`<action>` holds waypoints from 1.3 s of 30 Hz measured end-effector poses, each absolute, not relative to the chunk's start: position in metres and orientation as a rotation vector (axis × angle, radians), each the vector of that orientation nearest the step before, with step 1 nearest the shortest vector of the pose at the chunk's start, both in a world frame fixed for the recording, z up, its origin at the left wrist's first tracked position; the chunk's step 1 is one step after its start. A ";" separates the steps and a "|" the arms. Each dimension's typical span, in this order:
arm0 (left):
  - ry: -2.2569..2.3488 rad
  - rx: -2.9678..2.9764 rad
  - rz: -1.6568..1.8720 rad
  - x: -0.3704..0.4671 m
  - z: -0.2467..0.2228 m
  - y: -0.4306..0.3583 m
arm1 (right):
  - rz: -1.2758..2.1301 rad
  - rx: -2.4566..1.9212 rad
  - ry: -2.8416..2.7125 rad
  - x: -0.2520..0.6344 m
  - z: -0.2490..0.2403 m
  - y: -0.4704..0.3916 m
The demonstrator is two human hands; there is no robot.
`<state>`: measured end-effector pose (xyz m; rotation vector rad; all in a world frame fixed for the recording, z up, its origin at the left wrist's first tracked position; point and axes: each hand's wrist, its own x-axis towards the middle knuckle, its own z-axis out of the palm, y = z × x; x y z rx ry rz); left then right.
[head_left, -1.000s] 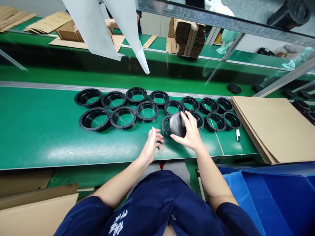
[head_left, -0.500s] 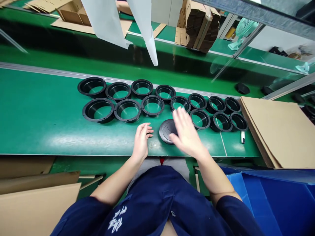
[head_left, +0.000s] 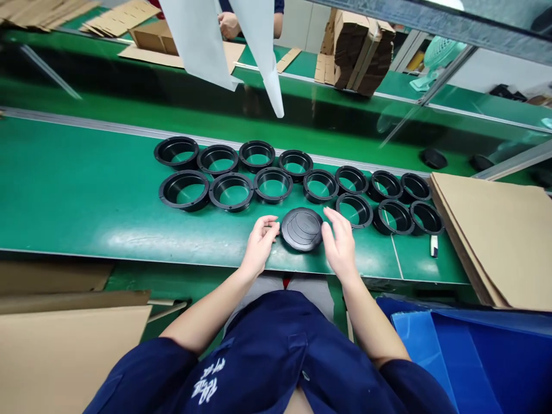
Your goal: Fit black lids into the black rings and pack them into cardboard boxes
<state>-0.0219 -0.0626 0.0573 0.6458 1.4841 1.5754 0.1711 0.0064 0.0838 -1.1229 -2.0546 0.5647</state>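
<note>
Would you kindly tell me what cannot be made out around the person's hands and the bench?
In the head view:
Underside of the black disc: hidden by its own top.
Palms of the left hand and right hand: turned inward, hidden by the hands' backs.
Much of the co-worker: cut off by the top edge, partly behind white sheets.
Blue container: cut off by the picture's edge.

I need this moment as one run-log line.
left hand: beside left edge of grooved round black disc | right hand: beside right edge | disc: grooved side up | round black flanged rings: beyond, on green tabletop
</note>
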 end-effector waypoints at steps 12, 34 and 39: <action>1.425 1.223 1.695 0.003 0.097 -0.076 | 1.439 -0.978 -1.398 0.171 0.045 -0.006; 1.290 0.687 1.680 -0.006 0.082 -0.079 | 0.920 -1.025 -1.731 0.174 0.083 -0.008; 1.334 0.695 1.787 -0.020 0.060 -0.074 | 0.776 -0.923 -1.898 0.166 0.091 -0.015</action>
